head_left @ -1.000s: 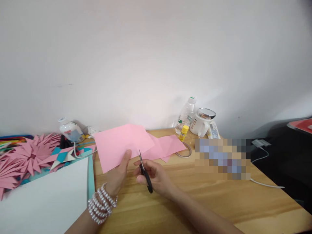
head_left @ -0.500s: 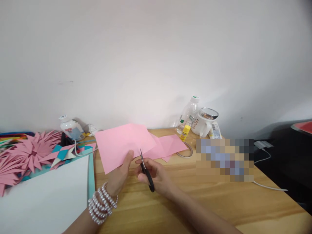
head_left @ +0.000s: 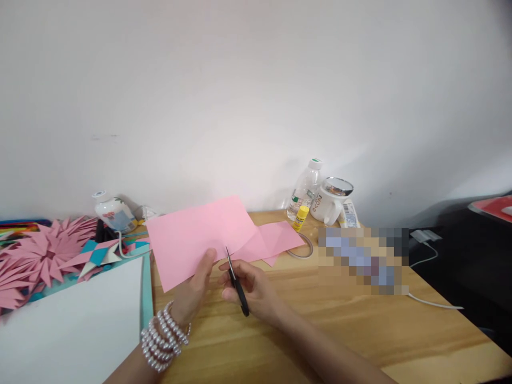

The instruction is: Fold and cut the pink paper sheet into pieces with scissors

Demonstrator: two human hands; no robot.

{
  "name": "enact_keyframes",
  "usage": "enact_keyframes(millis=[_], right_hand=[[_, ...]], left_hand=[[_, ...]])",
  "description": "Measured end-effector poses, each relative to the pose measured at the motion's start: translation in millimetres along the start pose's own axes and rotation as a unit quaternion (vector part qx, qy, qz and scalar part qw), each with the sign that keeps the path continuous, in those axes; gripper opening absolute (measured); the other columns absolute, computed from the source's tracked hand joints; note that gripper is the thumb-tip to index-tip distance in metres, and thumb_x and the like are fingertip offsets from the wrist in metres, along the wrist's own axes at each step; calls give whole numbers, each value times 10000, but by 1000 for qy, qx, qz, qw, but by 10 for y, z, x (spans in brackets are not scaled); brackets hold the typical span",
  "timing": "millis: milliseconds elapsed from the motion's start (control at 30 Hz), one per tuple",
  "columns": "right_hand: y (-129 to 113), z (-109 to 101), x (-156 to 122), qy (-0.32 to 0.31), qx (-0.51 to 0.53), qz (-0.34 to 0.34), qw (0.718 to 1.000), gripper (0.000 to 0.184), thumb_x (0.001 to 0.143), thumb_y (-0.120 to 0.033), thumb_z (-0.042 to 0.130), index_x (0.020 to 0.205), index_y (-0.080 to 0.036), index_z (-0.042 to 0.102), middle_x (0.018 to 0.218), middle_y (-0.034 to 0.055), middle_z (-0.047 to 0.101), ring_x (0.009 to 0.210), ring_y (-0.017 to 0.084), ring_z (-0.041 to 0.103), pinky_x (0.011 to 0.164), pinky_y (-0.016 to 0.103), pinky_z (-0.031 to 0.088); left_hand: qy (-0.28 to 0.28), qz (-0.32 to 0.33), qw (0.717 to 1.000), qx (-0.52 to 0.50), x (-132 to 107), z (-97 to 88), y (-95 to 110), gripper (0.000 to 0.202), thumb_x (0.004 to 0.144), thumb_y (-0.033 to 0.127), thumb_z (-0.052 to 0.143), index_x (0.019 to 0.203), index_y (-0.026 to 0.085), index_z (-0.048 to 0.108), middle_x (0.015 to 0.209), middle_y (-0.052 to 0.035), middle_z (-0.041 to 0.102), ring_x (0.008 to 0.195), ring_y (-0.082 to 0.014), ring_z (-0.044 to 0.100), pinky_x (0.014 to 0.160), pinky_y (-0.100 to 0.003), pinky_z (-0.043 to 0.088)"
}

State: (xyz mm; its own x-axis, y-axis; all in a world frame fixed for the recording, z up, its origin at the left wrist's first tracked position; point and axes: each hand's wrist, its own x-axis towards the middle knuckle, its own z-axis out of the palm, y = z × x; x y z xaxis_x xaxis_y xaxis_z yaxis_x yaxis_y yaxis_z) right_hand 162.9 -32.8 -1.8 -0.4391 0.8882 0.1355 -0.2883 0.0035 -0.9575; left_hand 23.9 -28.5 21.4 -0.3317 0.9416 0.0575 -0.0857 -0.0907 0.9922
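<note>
My left hand [head_left: 200,280], with a pearl bracelet [head_left: 164,337] round the wrist, grips a sheet of pink paper [head_left: 192,229] by its near edge. The thumb lies on top and the fingers are hidden underneath. My right hand [head_left: 254,290] is closed round black-handled scissors [head_left: 239,290], whose blades point up and away, at the near edge of the paper. Behind the raised sheet, more pink paper [head_left: 280,237] lies on the table.
Right of the papers stand a glue stick [head_left: 300,218], a water bottle [head_left: 306,189] and a white mug [head_left: 330,202], near a tape ring [head_left: 302,248]. At left lie folded pink paper flowers [head_left: 50,253], a white sheet [head_left: 80,314] and a white bottle [head_left: 115,213].
The pink sheet has tilted slightly, its left corner moving left and down. The scissors keep their place at its near edge. The whole view has shifted a little.
</note>
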Motion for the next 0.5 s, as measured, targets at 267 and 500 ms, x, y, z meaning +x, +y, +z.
enact_keyframes(millis=[267,500], right_hand=[[-12,12,-2,2,-17,11,1000,448,575,-386,795,929,-204,588,790,-2,605,693,134,571,709,286,463],[16,-1,16,33,-9,5,999,453,586,-386,787,937,-207,563,800,1,595,722,144,570,681,269,462]], left_hand=[[46,-32,993,105,25,24,60,349,660,503,672,847,210,653,941,-70,700,945,-280,628,927,-419,430],[26,-23,996,88,-6,47,86,315,659,463,695,867,229,668,1018,-66,693,1047,-294,584,1004,-432,372]])
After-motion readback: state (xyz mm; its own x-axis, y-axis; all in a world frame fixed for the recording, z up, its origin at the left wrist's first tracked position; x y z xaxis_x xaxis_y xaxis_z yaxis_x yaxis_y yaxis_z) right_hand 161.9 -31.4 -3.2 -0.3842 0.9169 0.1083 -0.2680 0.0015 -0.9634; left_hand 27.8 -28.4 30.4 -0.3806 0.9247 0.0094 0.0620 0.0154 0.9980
